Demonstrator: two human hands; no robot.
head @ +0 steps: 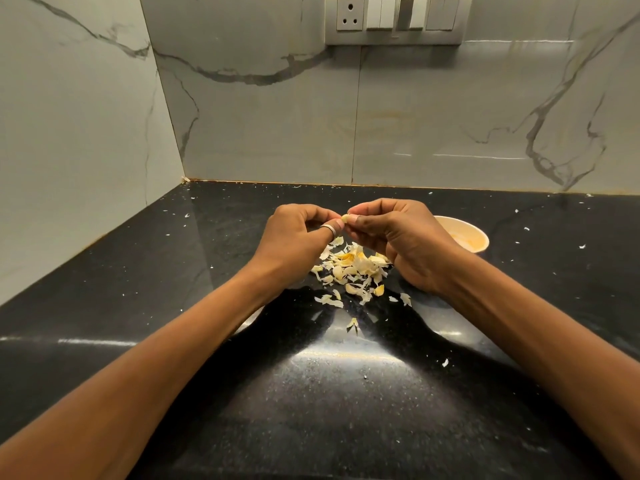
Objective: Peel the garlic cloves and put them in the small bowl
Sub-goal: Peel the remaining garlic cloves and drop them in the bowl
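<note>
A small pale garlic clove (345,218) is held above the counter between the fingertips of both hands. My left hand (294,242), with a ring on one finger, pinches it from the left. My right hand (398,233) pinches it from the right. Below the hands lies a heap of garlic skins and cloves (351,268) on the black counter. The small cream bowl (465,233) stands just right of my right hand, partly hidden behind it.
The black stone counter (207,306) meets marble walls at the back and left, forming a corner. Loose skin flakes (352,323) are scattered on it. A switch and socket panel (396,19) sits high on the back wall.
</note>
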